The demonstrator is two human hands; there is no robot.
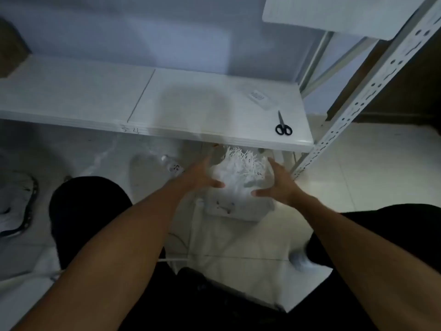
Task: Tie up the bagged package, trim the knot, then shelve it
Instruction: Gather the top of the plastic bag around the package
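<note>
Reaching for package under shelf

Both hands spread open, left hand and right hand flanking the bagged package, contact unclear from blur. Package sits low, just below the shelf front edge. Scissors lie on the shelf's right end.

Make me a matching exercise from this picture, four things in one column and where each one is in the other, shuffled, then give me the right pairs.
Things:
1. black-handled scissors
2. white frayed bagged package
3. small clear-wrapped white packet
4. brown cardboard box

Places:
A. far left end of the white shelf board
B. between the left hand and right hand, below the shelf edge
C. near the shelf's right front corner
D. on the shelf, just behind the scissors

Pairs: 1-C, 2-B, 3-D, 4-A
</note>
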